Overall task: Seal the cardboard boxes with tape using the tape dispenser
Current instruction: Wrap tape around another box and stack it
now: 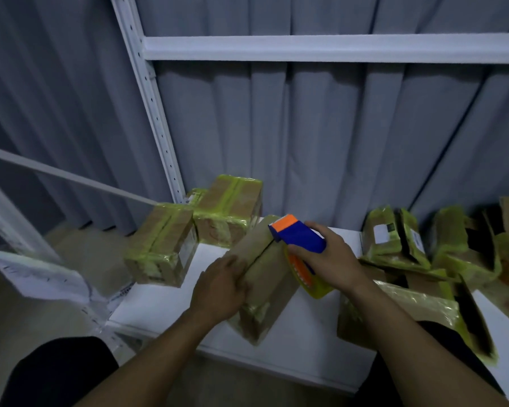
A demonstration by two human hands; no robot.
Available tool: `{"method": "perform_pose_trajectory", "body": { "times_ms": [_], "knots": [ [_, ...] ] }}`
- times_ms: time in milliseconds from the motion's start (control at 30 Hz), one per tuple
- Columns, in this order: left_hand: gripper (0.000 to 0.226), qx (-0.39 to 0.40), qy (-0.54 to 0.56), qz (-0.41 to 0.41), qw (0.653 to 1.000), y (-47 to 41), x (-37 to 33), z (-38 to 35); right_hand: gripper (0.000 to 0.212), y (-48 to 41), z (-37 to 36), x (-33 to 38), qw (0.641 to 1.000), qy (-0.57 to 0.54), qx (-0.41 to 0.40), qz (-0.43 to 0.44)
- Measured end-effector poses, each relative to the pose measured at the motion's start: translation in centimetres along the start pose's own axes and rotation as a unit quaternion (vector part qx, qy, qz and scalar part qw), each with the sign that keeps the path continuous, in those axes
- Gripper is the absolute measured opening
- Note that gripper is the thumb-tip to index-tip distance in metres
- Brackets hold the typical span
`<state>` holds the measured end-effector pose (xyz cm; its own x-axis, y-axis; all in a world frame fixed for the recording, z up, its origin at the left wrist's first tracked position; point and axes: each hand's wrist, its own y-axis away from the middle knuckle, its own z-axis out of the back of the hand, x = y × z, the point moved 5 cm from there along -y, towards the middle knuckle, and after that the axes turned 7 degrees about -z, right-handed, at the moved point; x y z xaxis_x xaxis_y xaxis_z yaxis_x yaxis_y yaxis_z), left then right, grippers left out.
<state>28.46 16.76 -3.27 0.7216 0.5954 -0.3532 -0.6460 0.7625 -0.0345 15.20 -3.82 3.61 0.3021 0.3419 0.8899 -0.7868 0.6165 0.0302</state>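
Note:
A long cardboard box (266, 277) lies slantwise on the white shelf (165, 295), its top seam dark and untaped. My left hand (222, 289) holds the box by its left side near the front end. My right hand (325, 255) grips a blue tape dispenser (299, 236) with an orange front end, which sits over the far end of the seam. A roll of yellowish tape (309, 277) hangs in the dispenser under my hand.
Two taped boxes (162, 245) (229, 210) stand at the back left. Several open boxes with yellow tape (394, 239) crowd the right side. A white shelf post (156, 113) and grey curtain stand behind. Papers (41, 277) lie at the left.

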Motion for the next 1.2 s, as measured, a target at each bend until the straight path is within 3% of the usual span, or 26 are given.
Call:
{"method": "perform_pose_trajectory", "body": {
  "times_ms": [133, 300, 400, 467, 533, 600, 833, 1000, 1200],
  "knots": [
    [0.053, 0.068, -0.046, -0.064, 0.995, 1.6, -0.4, -1.1, 0.059, 0.7, -0.1, 1.0, 0.999, 0.000, 0.012, 0.030],
    [0.058, 0.131, -0.093, -0.176, 0.971, 3.4, 2.2, -0.4, 0.056, 1.6, 0.0, 1.8, 0.997, -0.023, 0.046, 0.051],
    [0.072, 0.095, -0.118, -0.172, 0.973, 4.2, 3.7, -0.2, 0.052, 1.9, -1.2, 2.0, 0.994, 0.012, 0.093, 0.059],
    [0.062, 0.074, -0.052, -0.163, 0.982, 5.0, 3.3, 0.0, 0.049, 1.8, -1.9, 1.9, 0.991, 0.030, 0.119, 0.058],
    [0.070, 0.102, 0.016, -0.150, 0.983, 5.8, 2.6, 0.0, 0.049, 1.3, -2.0, 1.8, 0.991, 0.041, 0.115, 0.059],
    [0.088, 0.141, -0.005, -0.164, 0.976, 6.6, 1.9, -0.1, 0.049, 1.0, -1.7, 1.8, 0.989, 0.068, 0.114, 0.061],
    [0.090, 0.097, -0.015, -0.161, 0.982, 6.3, 1.0, -0.9, 0.049, 1.1, -1.3, 3.3, 0.967, 0.225, 0.109, 0.053],
    [0.108, 0.006, 0.060, -0.122, 0.991, 6.2, 1.3, -1.3, 0.051, 2.0, -1.4, 4.2, 0.978, 0.169, 0.113, 0.052],
    [0.100, 0.032, 0.178, -0.105, 0.978, 5.9, 2.2, 0.1, 0.039, 2.4, -1.5, 3.5, 0.954, 0.230, 0.186, 0.038]
  ]
}}
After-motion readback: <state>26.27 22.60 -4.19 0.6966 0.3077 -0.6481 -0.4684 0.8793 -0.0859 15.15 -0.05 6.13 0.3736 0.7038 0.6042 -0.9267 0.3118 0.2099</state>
